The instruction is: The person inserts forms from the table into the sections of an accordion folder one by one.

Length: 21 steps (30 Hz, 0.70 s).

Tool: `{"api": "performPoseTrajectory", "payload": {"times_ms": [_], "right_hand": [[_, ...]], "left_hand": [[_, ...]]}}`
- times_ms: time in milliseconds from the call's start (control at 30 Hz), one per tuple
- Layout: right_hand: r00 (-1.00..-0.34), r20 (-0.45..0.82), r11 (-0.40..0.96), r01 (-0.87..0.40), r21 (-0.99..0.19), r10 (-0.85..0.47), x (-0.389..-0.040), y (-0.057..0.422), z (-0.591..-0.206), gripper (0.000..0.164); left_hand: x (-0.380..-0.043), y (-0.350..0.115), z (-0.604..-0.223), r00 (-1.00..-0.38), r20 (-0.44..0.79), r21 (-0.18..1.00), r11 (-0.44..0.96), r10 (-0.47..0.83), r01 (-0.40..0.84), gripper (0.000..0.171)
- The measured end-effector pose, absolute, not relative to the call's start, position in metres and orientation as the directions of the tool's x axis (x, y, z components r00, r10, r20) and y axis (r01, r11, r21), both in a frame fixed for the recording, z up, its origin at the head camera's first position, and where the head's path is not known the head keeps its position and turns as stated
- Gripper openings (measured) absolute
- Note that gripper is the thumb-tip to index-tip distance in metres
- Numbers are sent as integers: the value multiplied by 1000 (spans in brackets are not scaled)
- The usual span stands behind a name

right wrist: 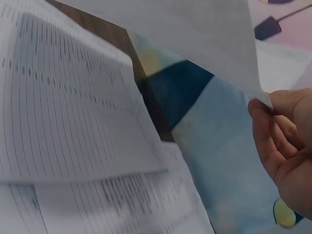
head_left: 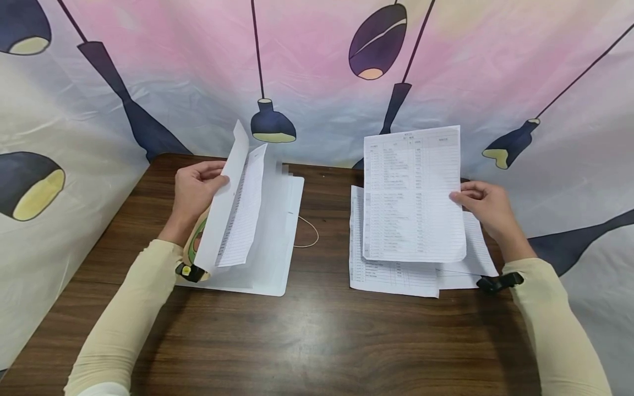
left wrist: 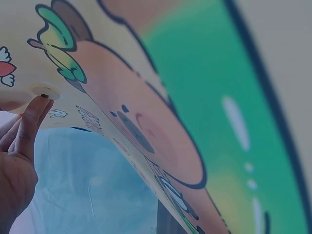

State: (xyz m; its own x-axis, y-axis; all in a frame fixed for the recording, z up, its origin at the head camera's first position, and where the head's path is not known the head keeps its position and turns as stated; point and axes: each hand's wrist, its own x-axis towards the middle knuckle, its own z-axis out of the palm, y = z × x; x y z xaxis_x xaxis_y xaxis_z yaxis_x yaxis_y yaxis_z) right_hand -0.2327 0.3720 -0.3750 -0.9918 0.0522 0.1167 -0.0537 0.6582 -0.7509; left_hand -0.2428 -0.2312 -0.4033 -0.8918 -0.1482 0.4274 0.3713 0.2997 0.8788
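Observation:
A file folder (head_left: 277,275) with a white inside lies on the left of the table. My left hand (head_left: 195,187) pinches the edge of its raised cover (head_left: 225,198); the left wrist view shows a cartoon print on the cover's outer face (left wrist: 146,122). Inside the folder a printed sheet (head_left: 245,212) leans upright. On the right, my right hand (head_left: 487,209) pinches the right edge of a printed sheet (head_left: 413,192) between thumb and fingers. That sheet is lifted above more printed papers (head_left: 396,280) on the table, hiding part of them.
A thin elastic loop (head_left: 309,231) sticks out from the folder's right side. The brown wooden table (head_left: 307,341) ends at the back against a printed cloth (head_left: 317,71) with lamp drawings. Both wrists wear black straps.

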Motion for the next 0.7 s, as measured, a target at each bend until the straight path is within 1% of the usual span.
{"api": "performPoseTrajectory", "payload": {"times_ms": [300, 533, 700], "right_hand": [[-994, 99, 610, -54, -791, 41, -230, 342, -368, 50], [-990, 133, 530, -85, -844, 52, -227, 320, -359, 43], [-988, 139, 503, -88, -860, 65, -228, 306, -356, 43]], "left_hand": [[-241, -232, -403, -896, 418, 881, 307, -152, 359, 27], [-242, -233, -406, -893, 425, 879, 302, -147, 368, 28], [-244, -233, -406, -893, 423, 881, 301, -155, 366, 28]]}}
